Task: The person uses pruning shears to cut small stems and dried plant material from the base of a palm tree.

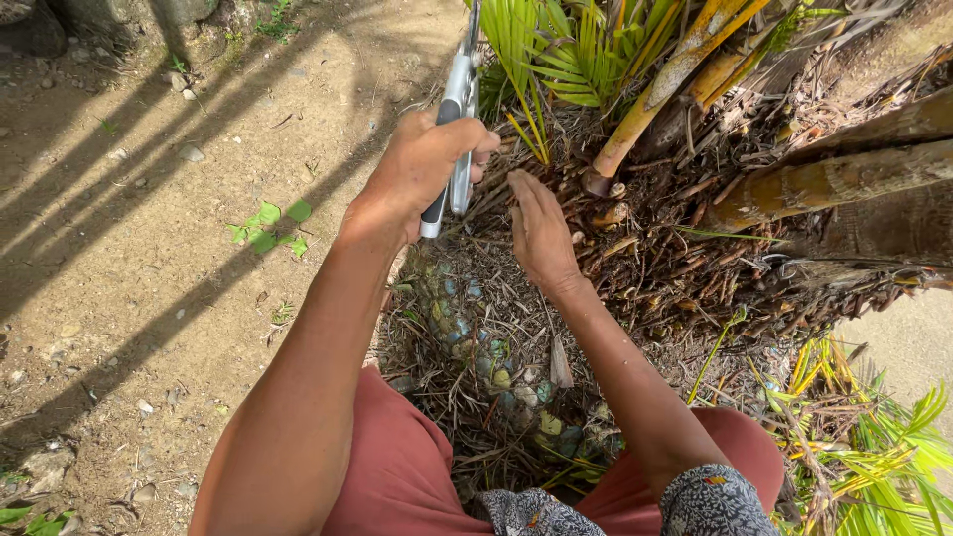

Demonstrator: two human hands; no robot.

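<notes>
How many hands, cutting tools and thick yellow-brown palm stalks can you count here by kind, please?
Bare hands: 2, left hand and right hand
Grey-handled pruning shears: 1, gripped in the left hand
Thick yellow-brown palm stalks: 3
Total: 6

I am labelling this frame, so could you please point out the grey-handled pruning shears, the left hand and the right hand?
grey-handled pruning shears (459,94): head view, handle above the fist.
left hand (422,169): head view, back of hand.
right hand (541,233): head view, back of hand.

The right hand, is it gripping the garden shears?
No, the right hand lies flat and empty on the dry fibres at the palm base, while the left hand grips the grey-handled shears.
</notes>
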